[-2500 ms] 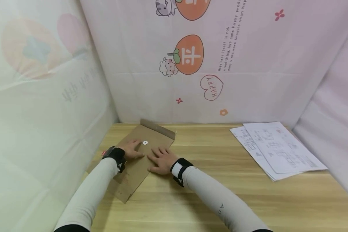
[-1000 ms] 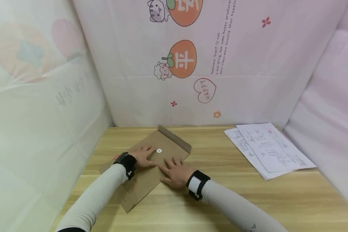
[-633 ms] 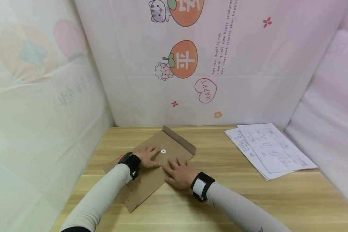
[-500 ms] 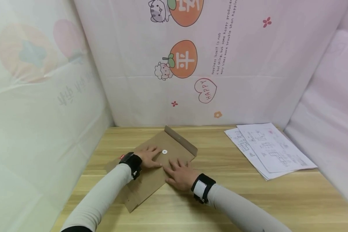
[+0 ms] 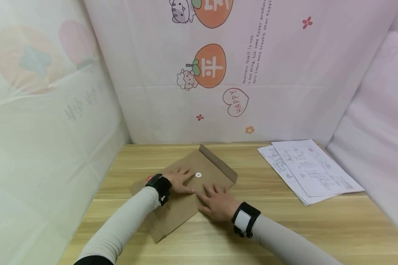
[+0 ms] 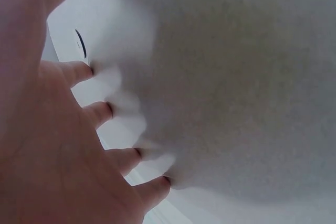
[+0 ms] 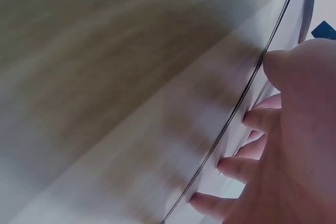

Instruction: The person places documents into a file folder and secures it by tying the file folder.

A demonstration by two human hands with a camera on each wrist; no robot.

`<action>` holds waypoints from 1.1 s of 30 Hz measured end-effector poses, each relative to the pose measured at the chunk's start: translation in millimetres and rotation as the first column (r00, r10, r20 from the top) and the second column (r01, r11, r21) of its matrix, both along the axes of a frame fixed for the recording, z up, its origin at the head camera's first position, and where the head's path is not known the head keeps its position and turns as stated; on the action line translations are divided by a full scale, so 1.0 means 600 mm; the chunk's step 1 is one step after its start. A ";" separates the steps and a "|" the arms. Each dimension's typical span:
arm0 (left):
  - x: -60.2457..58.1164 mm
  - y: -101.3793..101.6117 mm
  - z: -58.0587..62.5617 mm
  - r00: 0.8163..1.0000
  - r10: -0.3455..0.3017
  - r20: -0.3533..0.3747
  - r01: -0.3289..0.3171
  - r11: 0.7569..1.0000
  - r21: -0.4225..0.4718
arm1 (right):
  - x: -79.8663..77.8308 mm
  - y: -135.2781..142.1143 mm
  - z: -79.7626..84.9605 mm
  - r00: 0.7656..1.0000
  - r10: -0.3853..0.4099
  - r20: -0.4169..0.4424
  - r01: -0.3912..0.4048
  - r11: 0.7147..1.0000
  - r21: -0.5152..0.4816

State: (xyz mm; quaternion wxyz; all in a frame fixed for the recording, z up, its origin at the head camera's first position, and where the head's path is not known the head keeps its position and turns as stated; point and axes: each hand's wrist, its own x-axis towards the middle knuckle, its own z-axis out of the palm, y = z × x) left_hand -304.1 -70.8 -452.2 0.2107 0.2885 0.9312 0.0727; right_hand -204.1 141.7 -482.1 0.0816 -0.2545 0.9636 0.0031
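Observation:
A brown kraft-paper document envelope (image 5: 182, 209) lies aslant on the table, its narrow flap (image 5: 219, 162) folded out at the far right end. A white round button (image 5: 198, 175) sits on its face. My left hand (image 5: 180, 181) rests on the envelope with fingers spread, just left of the button. On the near right edge lies my right hand (image 5: 219, 203), fingers spread and fingertips touching the paper. In the left wrist view, the fingertips (image 6: 157, 184) press on the surface. The right wrist view has the fingers (image 7: 236, 169) reaching over the envelope's edge.
Several printed sheets (image 5: 318, 173) lie overlapped at the right of the wooden table (image 5: 268, 235). A printed cloth (image 5: 285, 103) hangs behind the table, and more cloth stands at the left and right sides.
The envelope has slid to the right across the table under both hands, and turned a little clockwise. Both hands have moved right with it. The sheets stay put.

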 end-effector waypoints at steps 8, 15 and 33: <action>0.002 0.028 0.008 0.999 -0.028 -0.017 0.028 0.999 -0.018 | 0.014 0.023 0.011 1.000 -0.015 0.003 0.015 1.000 -0.005; 0.014 0.051 0.006 0.994 -0.101 -0.041 0.100 0.995 -0.025 | 0.041 0.042 0.015 1.000 -0.014 -0.018 0.014 0.999 -0.040; 0.031 0.083 -0.017 0.982 -0.185 -0.037 0.184 0.982 -0.034 | 0.091 0.057 -0.003 0.997 -0.011 -0.074 0.008 0.999 -0.035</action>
